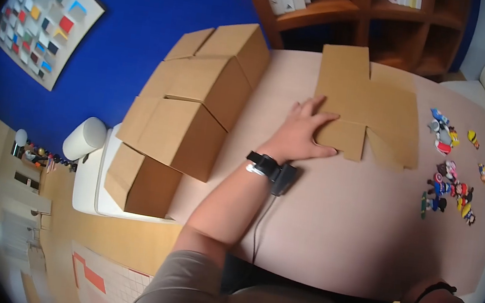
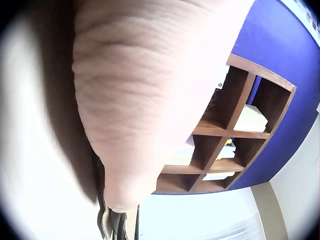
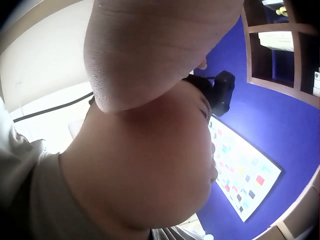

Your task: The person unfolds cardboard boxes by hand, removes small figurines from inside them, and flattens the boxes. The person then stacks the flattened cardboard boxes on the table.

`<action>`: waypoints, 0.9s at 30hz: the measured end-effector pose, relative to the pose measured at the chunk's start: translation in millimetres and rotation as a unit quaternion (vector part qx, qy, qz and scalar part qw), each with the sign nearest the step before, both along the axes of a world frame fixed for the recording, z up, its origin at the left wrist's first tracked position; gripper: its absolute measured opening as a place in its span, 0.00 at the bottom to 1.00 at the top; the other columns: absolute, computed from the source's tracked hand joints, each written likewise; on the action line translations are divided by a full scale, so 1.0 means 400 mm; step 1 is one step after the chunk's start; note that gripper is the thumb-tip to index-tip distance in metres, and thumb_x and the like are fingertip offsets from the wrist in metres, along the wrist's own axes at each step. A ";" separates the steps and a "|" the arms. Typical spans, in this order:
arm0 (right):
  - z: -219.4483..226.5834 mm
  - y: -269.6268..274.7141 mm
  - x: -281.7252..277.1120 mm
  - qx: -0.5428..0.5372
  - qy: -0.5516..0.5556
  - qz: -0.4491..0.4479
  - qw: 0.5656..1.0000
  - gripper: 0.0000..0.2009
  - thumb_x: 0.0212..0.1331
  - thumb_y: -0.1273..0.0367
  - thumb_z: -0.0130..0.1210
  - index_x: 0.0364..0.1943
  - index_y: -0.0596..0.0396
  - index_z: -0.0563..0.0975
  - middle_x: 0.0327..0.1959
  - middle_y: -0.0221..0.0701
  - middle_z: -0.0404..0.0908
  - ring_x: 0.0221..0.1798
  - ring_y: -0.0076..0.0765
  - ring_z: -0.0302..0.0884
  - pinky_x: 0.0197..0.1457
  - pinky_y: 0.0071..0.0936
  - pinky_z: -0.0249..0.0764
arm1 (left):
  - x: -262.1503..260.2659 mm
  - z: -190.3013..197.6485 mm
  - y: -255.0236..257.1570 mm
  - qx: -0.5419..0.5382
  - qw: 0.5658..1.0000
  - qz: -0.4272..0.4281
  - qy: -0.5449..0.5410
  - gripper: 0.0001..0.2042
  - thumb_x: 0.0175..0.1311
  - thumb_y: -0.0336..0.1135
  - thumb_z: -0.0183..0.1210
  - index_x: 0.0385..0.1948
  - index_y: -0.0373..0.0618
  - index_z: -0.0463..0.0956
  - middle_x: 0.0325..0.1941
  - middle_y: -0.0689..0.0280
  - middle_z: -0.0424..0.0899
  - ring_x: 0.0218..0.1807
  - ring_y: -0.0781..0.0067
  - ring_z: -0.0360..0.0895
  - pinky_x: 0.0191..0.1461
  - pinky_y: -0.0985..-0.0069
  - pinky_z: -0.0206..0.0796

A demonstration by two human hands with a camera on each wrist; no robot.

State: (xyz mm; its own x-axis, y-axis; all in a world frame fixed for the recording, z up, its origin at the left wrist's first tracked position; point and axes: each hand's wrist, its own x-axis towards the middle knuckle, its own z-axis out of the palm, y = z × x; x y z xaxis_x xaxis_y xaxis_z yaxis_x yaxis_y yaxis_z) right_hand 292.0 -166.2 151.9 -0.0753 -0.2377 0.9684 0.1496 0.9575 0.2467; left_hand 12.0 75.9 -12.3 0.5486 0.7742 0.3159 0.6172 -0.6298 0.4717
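In the head view my left hand [image 1: 302, 131] is spread, palm down, on the left edge of a flattened brown cardboard box [image 1: 352, 95] lying on the table [image 1: 330, 223]. Its fingers point up and to the right, and it grips nothing. The left wrist view is filled by the heel of that hand [image 2: 130, 95], with cardboard edges [image 2: 117, 225] below it. Of my right hand [image 3: 160, 45], the right wrist view shows only the base, large and near a bare forearm; its fingers are hidden. A dark, strapped limb shows at the head view's lower right.
Several brown cardboard boxes [image 1: 191, 78] stand along the table's left side. Small toy figures [image 1: 447, 186] lie in groups at the right. A wooden shelf [image 1: 365, 15] with books stands behind. A cable [image 1: 256, 232] runs from my left wrist down over the near edge.
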 end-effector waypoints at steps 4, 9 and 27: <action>-0.029 -0.023 -0.062 -0.434 0.108 -0.076 0.891 0.10 0.71 0.74 0.51 0.52 0.60 0.78 0.47 0.34 0.80 0.48 0.34 0.81 0.52 0.30 0.78 | 0.000 0.004 -0.002 -0.002 1.000 0.002 0.012 0.38 0.50 0.55 0.76 0.66 0.53 0.78 0.80 0.46 0.61 0.77 0.37 0.58 0.81 0.51 0.52; -0.293 0.271 -0.003 -0.508 -0.218 -0.447 0.703 0.39 0.61 0.59 0.67 0.73 0.65 0.66 0.77 0.59 0.61 0.82 0.68 0.52 0.83 0.58 0.52 | 0.003 0.008 0.000 0.004 0.999 0.004 0.036 0.38 0.51 0.55 0.75 0.67 0.54 0.78 0.79 0.49 0.64 0.77 0.40 0.57 0.81 0.52 0.51; -0.439 0.329 0.064 -0.577 -0.105 -0.387 0.711 0.47 0.50 0.59 0.77 0.73 0.59 0.62 0.75 0.55 0.61 0.78 0.66 0.56 0.81 0.55 0.56 | -0.046 0.169 -0.241 -0.227 0.961 0.034 -0.155 0.38 0.69 0.48 0.67 0.76 0.41 0.64 0.79 0.50 0.67 0.81 0.50 0.62 0.83 0.61 0.53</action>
State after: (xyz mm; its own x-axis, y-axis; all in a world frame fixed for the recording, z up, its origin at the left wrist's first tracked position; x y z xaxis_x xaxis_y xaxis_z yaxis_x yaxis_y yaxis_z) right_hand 317.7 -34.4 -23.8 0.0776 0.8983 0.4324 0.8178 0.1907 -0.5429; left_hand -6.3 -20.7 55.1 0.4258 0.9015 0.0771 0.4350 -0.2787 0.8562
